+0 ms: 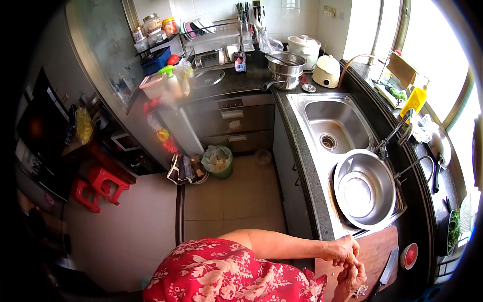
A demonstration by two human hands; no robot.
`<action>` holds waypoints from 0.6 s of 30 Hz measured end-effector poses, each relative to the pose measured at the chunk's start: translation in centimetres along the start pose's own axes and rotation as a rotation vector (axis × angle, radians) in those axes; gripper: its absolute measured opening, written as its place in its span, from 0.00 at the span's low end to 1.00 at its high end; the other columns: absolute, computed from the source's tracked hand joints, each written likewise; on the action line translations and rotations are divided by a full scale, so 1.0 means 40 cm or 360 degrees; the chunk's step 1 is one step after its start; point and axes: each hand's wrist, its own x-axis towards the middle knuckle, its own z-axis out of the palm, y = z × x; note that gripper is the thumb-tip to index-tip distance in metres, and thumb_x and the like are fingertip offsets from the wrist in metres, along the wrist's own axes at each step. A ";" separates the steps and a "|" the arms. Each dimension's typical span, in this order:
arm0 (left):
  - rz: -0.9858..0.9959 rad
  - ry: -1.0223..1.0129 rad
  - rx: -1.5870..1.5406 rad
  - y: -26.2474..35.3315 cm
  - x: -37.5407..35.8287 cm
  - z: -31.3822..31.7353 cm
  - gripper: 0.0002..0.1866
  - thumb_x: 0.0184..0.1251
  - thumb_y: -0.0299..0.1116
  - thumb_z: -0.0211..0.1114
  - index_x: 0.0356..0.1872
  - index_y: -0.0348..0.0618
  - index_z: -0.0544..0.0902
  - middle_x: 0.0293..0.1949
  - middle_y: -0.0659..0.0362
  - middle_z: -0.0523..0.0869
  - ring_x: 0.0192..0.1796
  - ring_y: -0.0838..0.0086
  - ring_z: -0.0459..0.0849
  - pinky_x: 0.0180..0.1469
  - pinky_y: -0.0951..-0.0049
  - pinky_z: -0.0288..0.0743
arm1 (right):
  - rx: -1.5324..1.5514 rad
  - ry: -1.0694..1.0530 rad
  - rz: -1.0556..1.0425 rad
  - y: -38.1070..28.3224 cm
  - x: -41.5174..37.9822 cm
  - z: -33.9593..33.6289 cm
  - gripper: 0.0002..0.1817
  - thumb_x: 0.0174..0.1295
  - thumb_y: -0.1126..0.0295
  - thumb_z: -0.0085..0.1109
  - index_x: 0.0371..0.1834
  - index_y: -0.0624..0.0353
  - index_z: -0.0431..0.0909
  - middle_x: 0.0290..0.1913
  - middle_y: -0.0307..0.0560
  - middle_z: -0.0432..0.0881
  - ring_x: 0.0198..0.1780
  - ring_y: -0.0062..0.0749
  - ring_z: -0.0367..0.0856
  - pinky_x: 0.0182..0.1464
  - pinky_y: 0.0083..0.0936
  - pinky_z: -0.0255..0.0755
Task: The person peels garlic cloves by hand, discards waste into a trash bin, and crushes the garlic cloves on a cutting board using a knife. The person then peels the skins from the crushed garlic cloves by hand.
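Both of my hands meet over the left part of a wooden cutting board (375, 245). My left hand (344, 251) reaches in from the left with its fingertips pinched together. Just below it, my right hand (351, 280) is bent, its fingertips touching those of the left. Whatever sits between the fingertips is too small to make out. Small pale scraps (360, 290) lie on the board beside the right hand. A knife (389, 267) rests at the board's right side, and a small red bowl (409, 255) with a pale rim stands right of it.
A large steel basin (358, 189) sits over the nearer sink bowl, beside the faucet (387, 143). The farther sink bowl (337, 126) shows its drain. Steel pots (286, 68), a white pot (304, 49) and a cream cooker (326, 71) stand at the back. A green bin (219, 163) is on the floor.
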 end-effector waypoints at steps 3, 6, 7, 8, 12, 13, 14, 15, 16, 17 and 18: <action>0.0018 -0.0018 0.0014 -0.007 0.003 -0.007 0.08 0.51 0.26 0.66 0.23 0.35 0.75 0.12 0.58 0.75 0.11 0.81 0.72 0.08 0.83 0.59 | -0.0033 0.0078 -0.0147 -0.017 -0.005 0.032 0.07 0.59 0.74 0.51 0.35 0.65 0.78 0.23 0.39 0.74 0.21 0.19 0.68 0.21 0.12 0.60; 0.0045 -0.0046 0.0036 -0.011 0.005 -0.009 0.07 0.51 0.25 0.64 0.23 0.34 0.75 0.12 0.58 0.76 0.11 0.80 0.73 0.09 0.83 0.60 | -0.0531 0.0024 -0.0757 -0.019 -0.002 0.028 0.09 0.60 0.71 0.49 0.33 0.64 0.77 0.21 0.37 0.72 0.20 0.17 0.67 0.21 0.09 0.58; 0.0052 -0.0043 0.0010 -0.012 0.002 -0.006 0.06 0.51 0.25 0.63 0.23 0.34 0.75 0.13 0.57 0.76 0.11 0.80 0.73 0.09 0.83 0.61 | -0.0095 0.0031 -0.0237 -0.021 0.001 0.014 0.08 0.59 0.72 0.50 0.33 0.64 0.77 0.22 0.38 0.73 0.20 0.17 0.67 0.21 0.10 0.59; 0.0059 -0.0039 -0.0015 -0.012 -0.001 -0.004 0.06 0.51 0.25 0.63 0.23 0.34 0.75 0.13 0.57 0.76 0.11 0.80 0.73 0.09 0.83 0.61 | 0.0339 0.0037 0.0283 -0.019 0.003 0.003 0.07 0.59 0.72 0.50 0.33 0.63 0.77 0.23 0.39 0.74 0.20 0.18 0.68 0.21 0.11 0.60; 0.0114 0.0009 -0.0038 -0.026 -0.003 -0.005 0.07 0.51 0.26 0.64 0.22 0.35 0.75 0.12 0.58 0.76 0.11 0.80 0.73 0.09 0.83 0.61 | 0.0118 0.0050 0.0163 -0.021 -0.002 0.002 0.05 0.57 0.74 0.53 0.34 0.59 0.78 0.25 0.41 0.75 0.22 0.23 0.69 0.22 0.19 0.66; 0.0112 0.0028 0.0029 -0.026 -0.003 -0.006 0.07 0.51 0.26 0.64 0.22 0.35 0.74 0.12 0.59 0.75 0.11 0.81 0.72 0.09 0.83 0.61 | -0.0045 -0.0034 -0.0075 -0.002 0.001 -0.002 0.06 0.60 0.73 0.50 0.33 0.61 0.77 0.19 0.36 0.71 0.16 0.16 0.63 0.17 0.15 0.56; 0.0110 0.0047 0.0096 -0.027 -0.003 -0.005 0.08 0.52 0.27 0.64 0.22 0.35 0.74 0.12 0.59 0.75 0.11 0.81 0.72 0.09 0.83 0.61 | -0.0210 -0.0118 -0.0312 0.011 0.004 -0.004 0.08 0.63 0.72 0.47 0.32 0.64 0.75 0.13 0.32 0.67 0.11 0.10 0.57 0.12 0.11 0.46; 0.0109 0.0043 0.0094 -0.030 -0.001 -0.005 0.08 0.52 0.27 0.64 0.22 0.35 0.74 0.12 0.59 0.75 0.11 0.81 0.72 0.09 0.83 0.61 | -0.0210 -0.0121 -0.0310 0.015 0.003 -0.002 0.08 0.63 0.73 0.48 0.34 0.65 0.76 0.13 0.33 0.67 0.11 0.10 0.57 0.11 0.11 0.46; 0.0144 0.0059 0.0140 -0.034 0.001 -0.007 0.08 0.52 0.27 0.64 0.21 0.36 0.74 0.12 0.60 0.75 0.11 0.82 0.72 0.09 0.83 0.61 | -0.0212 -0.0118 -0.0310 0.013 0.001 0.000 0.08 0.63 0.73 0.48 0.34 0.65 0.76 0.13 0.33 0.67 0.11 0.10 0.57 0.11 0.11 0.46; 0.0178 0.0076 0.0186 -0.037 0.002 -0.007 0.09 0.53 0.28 0.64 0.21 0.36 0.74 0.11 0.60 0.75 0.11 0.82 0.72 0.09 0.83 0.61 | -0.0215 -0.0114 -0.0311 0.011 0.000 0.003 0.07 0.63 0.73 0.49 0.35 0.66 0.76 0.13 0.33 0.67 0.11 0.10 0.57 0.11 0.10 0.47; 0.0177 0.0074 0.0186 -0.040 0.002 -0.005 0.09 0.53 0.28 0.64 0.21 0.36 0.74 0.11 0.60 0.75 0.11 0.82 0.72 0.09 0.83 0.61 | -0.0218 -0.0110 -0.0312 0.010 -0.002 0.004 0.07 0.62 0.74 0.49 0.36 0.66 0.76 0.13 0.33 0.67 0.11 0.10 0.57 0.11 0.10 0.47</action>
